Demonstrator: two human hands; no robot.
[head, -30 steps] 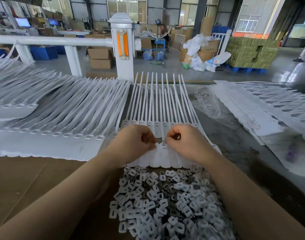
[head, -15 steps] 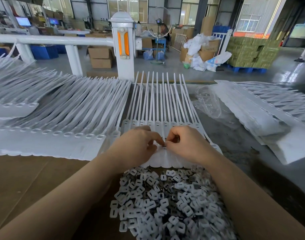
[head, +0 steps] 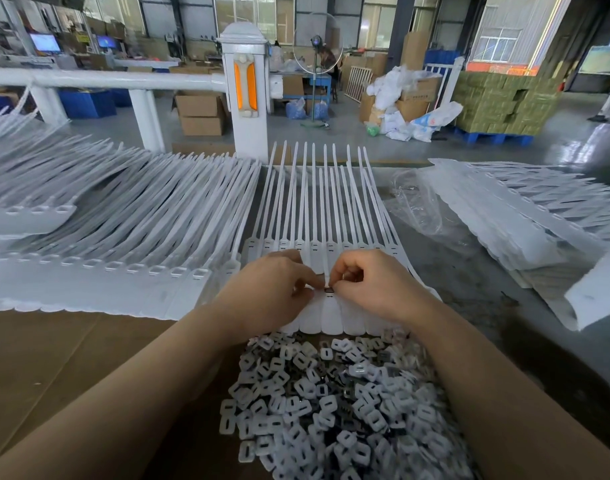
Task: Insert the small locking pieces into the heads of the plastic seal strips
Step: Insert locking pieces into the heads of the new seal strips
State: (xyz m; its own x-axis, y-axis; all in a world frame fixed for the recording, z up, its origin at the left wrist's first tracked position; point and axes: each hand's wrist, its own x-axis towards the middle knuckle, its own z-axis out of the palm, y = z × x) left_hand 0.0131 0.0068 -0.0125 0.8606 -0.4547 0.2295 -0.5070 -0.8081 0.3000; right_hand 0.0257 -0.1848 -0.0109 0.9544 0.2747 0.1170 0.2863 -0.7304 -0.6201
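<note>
Fingertips of the left hand and right hand pinch one locking piece over a seal strip head, with the loose pile close for quick reach.

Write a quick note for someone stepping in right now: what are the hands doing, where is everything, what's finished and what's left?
Left hand and right hand: both pinch one small locking piece at the head of a strip in the middle row of seal strips.
Spare locking pieces lie heaped in front of the person.
Done: cannot tell how many heads are filled.
Left: seat this piece, then go on; more strips wait at left and right.
</note>
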